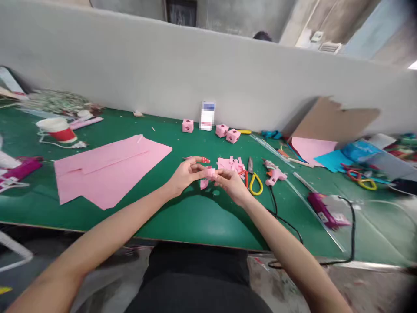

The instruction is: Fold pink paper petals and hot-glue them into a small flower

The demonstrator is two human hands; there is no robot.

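A small folded pink paper piece (204, 184) is held above the green table between my two hands. My left hand (189, 174) pinches it from the left, and a red-orange item shows by its fingertips. From the right, my right hand (228, 181) has its fingers closed on the same piece. Cut pink paper strips (232, 164) lie just behind my right hand. Beside them are scissors with yellow and orange handles (256, 184). Three pink paper cubes with dark openings stand near the back wall, one to the left (188, 126) and two together (227, 133).
Large pink sheets (110, 169) cover the left part of the green table (195, 221). At the right are a pink glue gun (275, 174) with a black cord, a purple device (327, 211), clear sticks and cardboard (332, 117). A red-and-white cup (60, 130) sits far left.
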